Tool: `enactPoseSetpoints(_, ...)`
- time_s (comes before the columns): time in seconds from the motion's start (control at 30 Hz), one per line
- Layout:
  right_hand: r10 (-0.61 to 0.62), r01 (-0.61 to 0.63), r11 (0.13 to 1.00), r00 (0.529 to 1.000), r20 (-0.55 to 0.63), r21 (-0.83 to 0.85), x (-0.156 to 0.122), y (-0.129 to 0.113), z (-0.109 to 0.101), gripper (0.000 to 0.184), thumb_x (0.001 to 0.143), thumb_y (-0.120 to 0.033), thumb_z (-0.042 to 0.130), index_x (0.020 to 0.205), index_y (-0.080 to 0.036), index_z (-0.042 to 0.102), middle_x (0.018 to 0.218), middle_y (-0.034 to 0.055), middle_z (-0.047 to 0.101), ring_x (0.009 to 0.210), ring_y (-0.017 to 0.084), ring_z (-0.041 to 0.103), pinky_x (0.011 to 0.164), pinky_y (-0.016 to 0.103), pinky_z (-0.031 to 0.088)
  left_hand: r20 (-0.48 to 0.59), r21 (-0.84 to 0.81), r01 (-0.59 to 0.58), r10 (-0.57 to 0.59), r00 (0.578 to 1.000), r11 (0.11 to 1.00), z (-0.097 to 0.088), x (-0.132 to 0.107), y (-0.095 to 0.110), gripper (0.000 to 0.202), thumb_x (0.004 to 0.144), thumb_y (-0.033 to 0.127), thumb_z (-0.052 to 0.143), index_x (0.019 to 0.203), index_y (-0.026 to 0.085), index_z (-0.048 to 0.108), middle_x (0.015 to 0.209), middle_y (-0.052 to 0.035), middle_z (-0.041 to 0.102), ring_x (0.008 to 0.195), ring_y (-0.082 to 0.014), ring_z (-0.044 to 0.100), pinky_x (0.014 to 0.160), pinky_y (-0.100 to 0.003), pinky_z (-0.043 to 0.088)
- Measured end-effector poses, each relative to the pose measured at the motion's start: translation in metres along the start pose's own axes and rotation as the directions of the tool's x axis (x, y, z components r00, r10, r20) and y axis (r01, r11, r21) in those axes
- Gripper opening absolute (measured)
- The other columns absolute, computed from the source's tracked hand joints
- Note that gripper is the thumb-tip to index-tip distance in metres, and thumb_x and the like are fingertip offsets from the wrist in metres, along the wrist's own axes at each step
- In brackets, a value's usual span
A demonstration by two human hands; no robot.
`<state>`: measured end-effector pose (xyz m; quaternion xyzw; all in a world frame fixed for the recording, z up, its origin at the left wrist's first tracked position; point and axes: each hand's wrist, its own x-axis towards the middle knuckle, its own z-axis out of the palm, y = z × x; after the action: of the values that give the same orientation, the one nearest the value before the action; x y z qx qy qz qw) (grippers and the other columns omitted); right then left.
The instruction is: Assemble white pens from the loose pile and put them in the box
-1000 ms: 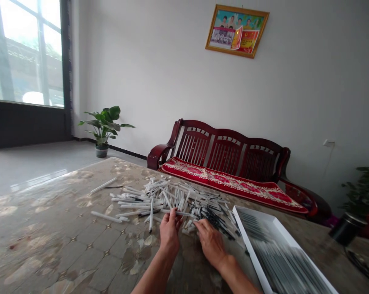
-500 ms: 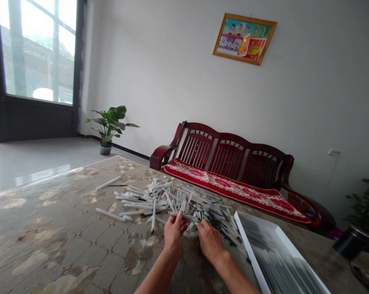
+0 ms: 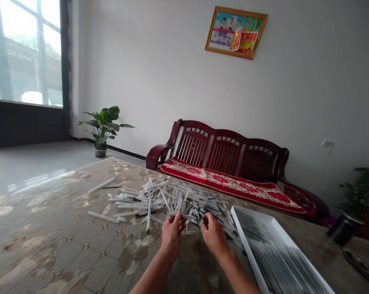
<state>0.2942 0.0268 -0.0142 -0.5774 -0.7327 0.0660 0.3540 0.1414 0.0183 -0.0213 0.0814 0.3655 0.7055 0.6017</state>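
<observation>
My left hand (image 3: 171,230) is closed around a slim whitish pen (image 3: 188,216), which points to the right. My right hand (image 3: 214,233) is closed just right of the pen's far end. At its fingertips is a thin dark stick (image 3: 201,229), partly hidden by the fingers and too blurred to identify surely. Beyond both hands lies a loose heap of white pen barrels (image 3: 147,202), with black slender pieces mixed in towards the right. To the right of my right hand, a white open box (image 3: 247,247) holds many grey pens in rows.
A patterned cloth (image 3: 50,241) covers the table. Behind it stands a dark red wooden bench (image 3: 225,151) with a red floral runner. A potted plant (image 3: 102,126) is at the back left, and a black pot (image 3: 345,228) stands at the right.
My right hand has risen and turned slightly, now with a thin dark stick at its fingertips. My left hand keeps its grip on the pen. The whole view has shifted a little.
</observation>
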Motion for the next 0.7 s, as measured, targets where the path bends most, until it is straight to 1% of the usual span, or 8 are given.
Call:
enactPoseSetpoints(0.03, 0.086, -0.077, 0.982, 0.995, -0.041, 0.175, 0.000, 0.002, 0.000, 0.007, 0.078, -0.021, 0.055, 0.084, -0.020, 0.056, 0.079, 0.0041, 0.068, 0.075, 0.020, 0.066, 0.068, 0.029, 0.051, 0.003, 0.011, 0.001, -0.001, 1.000, 1.000, 0.000, 0.000, -0.001, 0.018, 0.069, 0.020, 0.079, 0.075, 0.014, 0.063, 0.069, -0.0026, 0.070, 0.058, -0.0111, 0.068, 0.051, -0.018, 0.051)
enactPoseSetpoints(0.07, 0.174, -0.146, 0.926, 0.983, -0.051, 0.348, 0.000, 0.002, 0.000, 0.009, 0.076, -0.027, 0.057, 0.082, -0.021, 0.054, 0.074, 0.0023, 0.066, 0.069, 0.019, 0.065, 0.064, 0.029, 0.051, 0.006, 0.022, 0.001, -0.001, 1.000, 1.000, 0.000, 0.000, -0.002, 0.019, 0.069, 0.020, 0.079, 0.076, 0.014, 0.063, 0.069, -0.0026, 0.070, 0.059, -0.0112, 0.068, 0.051, -0.018, 0.051)
enactPoseSetpoints(0.13, 0.316, -0.242, 0.746, 0.949, -0.011, 0.620, -0.002, 0.002, 0.001, 0.020, 0.070, -0.036, 0.063, 0.079, -0.022, 0.052, 0.068, -0.0010, 0.062, 0.061, 0.018, 0.063, 0.055, 0.028, 0.051, 0.009, 0.035, 0.000, -0.001, 1.000, 0.999, 0.000, 0.000, -0.004, 0.018, 0.069, 0.019, 0.079, 0.077, 0.014, 0.063, 0.068, -0.0020, 0.070, 0.059, -0.0114, 0.069, 0.052, -0.018, 0.052)
enactPoseSetpoints(0.2, 0.380, -0.272, 0.587, 0.924, 0.037, 0.762, -0.005, -0.002, 0.000, 0.027, 0.064, -0.040, 0.069, 0.077, -0.022, 0.052, 0.066, -0.0027, 0.060, 0.060, 0.018, 0.062, 0.053, 0.028, 0.052, 0.014, 0.034, 0.007, -0.008, 1.000, 0.999, 0.001, -0.001, -0.006, 0.018, 0.070, 0.017, 0.079, 0.079, 0.014, 0.064, 0.067, -0.0015, 0.070, 0.059, -0.0115, 0.069, 0.053, -0.018, 0.053)
enactPoseSetpoints(0.23, 0.383, -0.269, 0.542, 0.922, 0.051, 0.796, -0.007, -0.004, 0.000, 0.029, 0.062, -0.040, 0.071, 0.077, -0.021, 0.054, 0.067, -0.0024, 0.061, 0.061, 0.018, 0.063, 0.055, 0.029, 0.053, 0.019, 0.030, 0.014, -0.015, 1.000, 0.999, 0.001, -0.002, -0.007, 0.018, 0.070, 0.017, 0.079, 0.078, 0.014, 0.063, 0.067, -0.0014, 0.069, 0.059, -0.0116, 0.069, 0.053, -0.019, 0.053)
enactPoseSetpoints(0.3, 0.363, -0.262, 0.505, 0.929, 0.073, 0.823, -0.011, -0.008, -0.001, 0.032, 0.061, -0.040, 0.074, 0.081, -0.020, 0.060, 0.073, -0.0003, 0.065, 0.064, 0.018, 0.063, 0.059, 0.029, 0.054, 0.036, 0.022, 0.027, -0.028, 0.999, 0.999, 0.002, -0.004, -0.008, 0.018, 0.070, 0.016, 0.079, 0.077, 0.014, 0.063, 0.066, -0.0020, 0.070, 0.058, -0.0117, 0.069, 0.053, -0.019, 0.053)
enactPoseSetpoints(0.4, 0.338, -0.274, 0.492, 0.935, 0.109, 0.826, -0.014, -0.010, -0.001, 0.038, 0.061, -0.042, 0.076, 0.088, -0.018, 0.067, 0.080, 0.0033, 0.070, 0.069, 0.019, 0.064, 0.065, 0.031, 0.054, 0.061, 0.013, 0.040, -0.041, 0.997, 0.999, 0.004, -0.006, -0.009, 0.017, 0.071, 0.015, 0.078, 0.076, 0.014, 0.062, 0.065, -0.0026, 0.069, 0.056, -0.0113, 0.068, 0.051, -0.018, 0.054)
enactPoseSetpoints(0.7, 0.397, -0.283, 0.465, 0.914, 0.088, 0.839, -0.015, -0.005, -0.001, 0.043, 0.059, -0.045, 0.079, 0.090, -0.016, 0.070, 0.080, 0.0042, 0.072, 0.068, 0.021, 0.067, 0.066, 0.035, 0.056, 0.053, -0.003, 0.034, -0.033, 0.998, 0.999, 0.003, -0.007, -0.009, 0.014, 0.071, 0.013, 0.076, 0.075, 0.013, 0.063, 0.064, -0.0012, 0.068, 0.056, -0.0108, 0.068, 0.052, -0.018, 0.054)
